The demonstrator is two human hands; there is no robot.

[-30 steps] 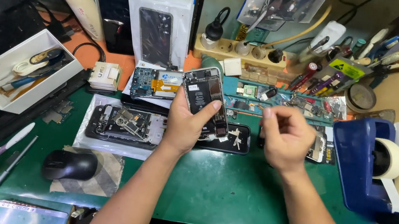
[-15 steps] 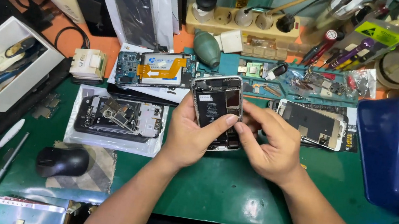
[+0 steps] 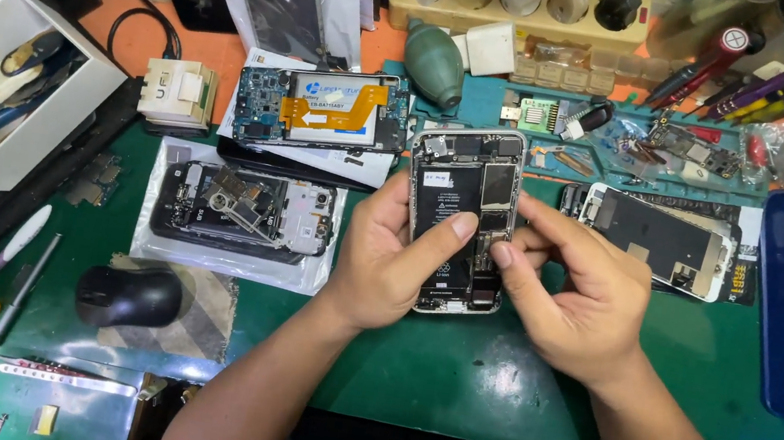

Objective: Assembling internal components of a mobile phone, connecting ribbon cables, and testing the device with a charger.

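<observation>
Opened phone (image 3: 458,214) above cluttered green mat (image 3: 453,369)

Both hands meet at the centre, forearms rising from six o'clock.
Left hand (image 3: 387,260) curls, thumb flat toward one o'clock; right hand (image 3: 574,294) pinches, fingers (image 3: 508,261) pointing toward ten o'clock.

1. Opened phone (image 3: 460,217) at centre, above the mat (image 3: 453,369), held between left hand (image 3: 387,260) and right hand (image 3: 576,293).
2. Left of it: a dismantled phone (image 3: 242,210); behind that, a phone with exposed board (image 3: 321,108).
3. Right: a screen assembly (image 3: 657,240).
4. Near left: mouse (image 3: 128,294).
5. Far left: open box (image 3: 11,89).
6. Behind: dust blower (image 3: 435,62).
</observation>
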